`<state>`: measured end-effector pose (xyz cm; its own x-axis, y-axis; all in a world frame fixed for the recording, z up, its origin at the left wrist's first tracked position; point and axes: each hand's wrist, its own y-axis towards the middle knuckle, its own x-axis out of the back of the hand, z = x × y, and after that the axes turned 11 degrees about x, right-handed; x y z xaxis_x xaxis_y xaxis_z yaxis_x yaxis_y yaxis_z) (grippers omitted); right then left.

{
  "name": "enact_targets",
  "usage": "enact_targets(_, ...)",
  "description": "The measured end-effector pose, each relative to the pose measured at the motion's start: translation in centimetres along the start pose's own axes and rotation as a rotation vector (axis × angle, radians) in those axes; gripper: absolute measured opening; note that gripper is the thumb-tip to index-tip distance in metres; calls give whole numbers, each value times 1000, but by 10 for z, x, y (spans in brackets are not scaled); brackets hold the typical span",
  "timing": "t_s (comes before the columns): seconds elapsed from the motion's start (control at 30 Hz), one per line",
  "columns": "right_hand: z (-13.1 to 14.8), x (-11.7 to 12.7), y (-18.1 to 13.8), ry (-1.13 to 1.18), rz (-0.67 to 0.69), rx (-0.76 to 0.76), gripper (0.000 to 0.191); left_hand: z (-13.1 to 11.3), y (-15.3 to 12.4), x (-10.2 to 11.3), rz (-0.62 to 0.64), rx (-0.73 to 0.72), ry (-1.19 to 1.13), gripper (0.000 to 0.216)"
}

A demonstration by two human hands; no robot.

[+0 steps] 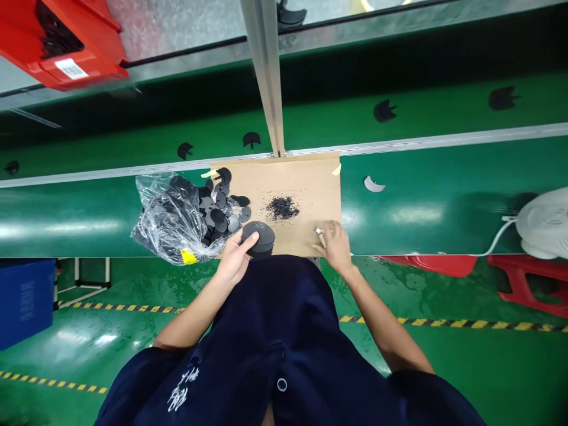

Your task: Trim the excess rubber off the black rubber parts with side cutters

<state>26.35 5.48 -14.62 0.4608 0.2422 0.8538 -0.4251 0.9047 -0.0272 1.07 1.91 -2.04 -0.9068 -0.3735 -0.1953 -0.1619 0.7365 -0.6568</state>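
My left hand [235,259] grips a black round plastic piece [258,236], thumb across its top and fingers beneath, at the front edge of a cardboard sheet [310,177]. The piece looks thick, perhaps a stack of discs. To the right, my right hand [336,245] rests low over the cardboard, thumb and fingers apart. By its fingertips lies a small shiny metal object [318,231], too small to make out. A heap of black crumbs [283,207] sits between the hands. Loose black discs [217,216] spill from a clear plastic bag [162,222] on the left.
Several black notched pieces [384,110] lie on the green belt [319,130] beyond a metal rail. A grey crescent piece [373,184] is right of the cardboard. An upright metal post [268,77] stands behind it. A red bin [89,53] is upper left; a white device [545,222] stands right.
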Motion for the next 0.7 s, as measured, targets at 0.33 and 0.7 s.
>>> enact_targets(0.33, -22, 11, 16, 150, -105, 85, 34, -11, -4, 9, -30, -362, 362, 44)
enact_targets(0.7, 105, 116, 30, 297, -101, 529, 36, -50, 3, 13, 313, -693, 584, 24)
